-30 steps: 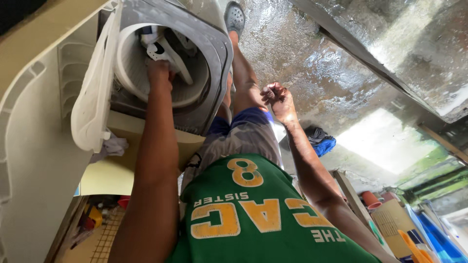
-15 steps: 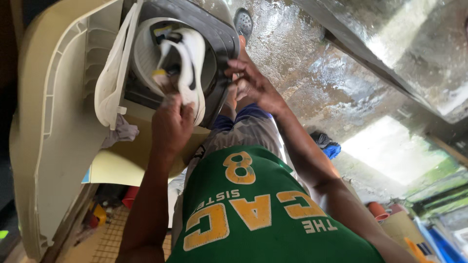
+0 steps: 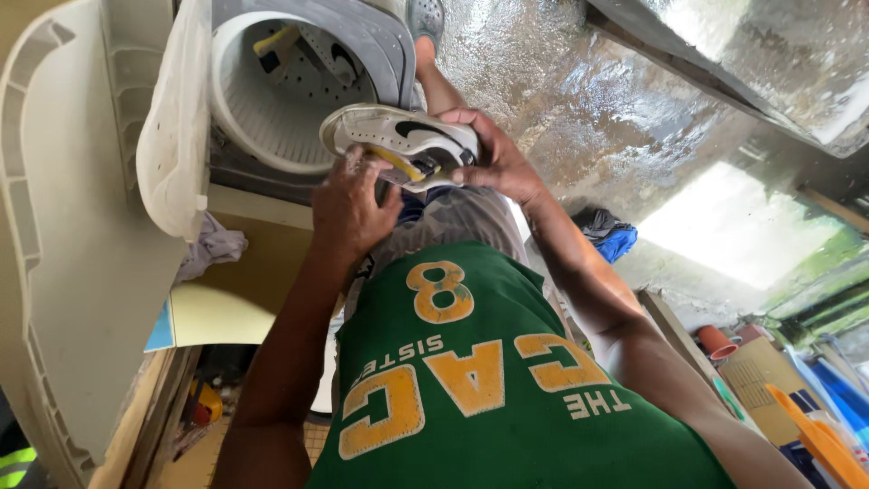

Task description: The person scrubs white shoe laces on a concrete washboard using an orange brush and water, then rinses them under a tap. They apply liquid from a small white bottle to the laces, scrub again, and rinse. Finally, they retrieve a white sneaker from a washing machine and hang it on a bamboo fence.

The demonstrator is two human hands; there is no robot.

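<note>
Hands meet over one white sneaker [image 3: 398, 145] in the head view, and we hold it between them just in front of the open washing machine drum [image 3: 272, 100], above our green jersey [image 3: 471, 380]. Our left hand [image 3: 348, 204] comes up from the near left, its fingers curled around the heel end and the underside of the shoe, thumb pressed near the yellow insole that shows at the opening. Our right hand [image 3: 493, 158] reaches in from the right with its fingers wrapped over the toe end, so both hands are clenched on the shoe and neither is free. We judge that the step in hand is handling the shoe at the mouth of the drum, where another dark and yellow item lies inside; a firm two-handed hold looks needed while the shoe is turned or checked. Both forearms rise steeply toward the machine, elbows low by our sides. The pale plastic lid [image 3: 63, 226] stands open at the left, a grey cloth [image 3: 210, 249] lies below it, and the wet concrete floor [image 3: 579, 100] spreads far right.
</note>
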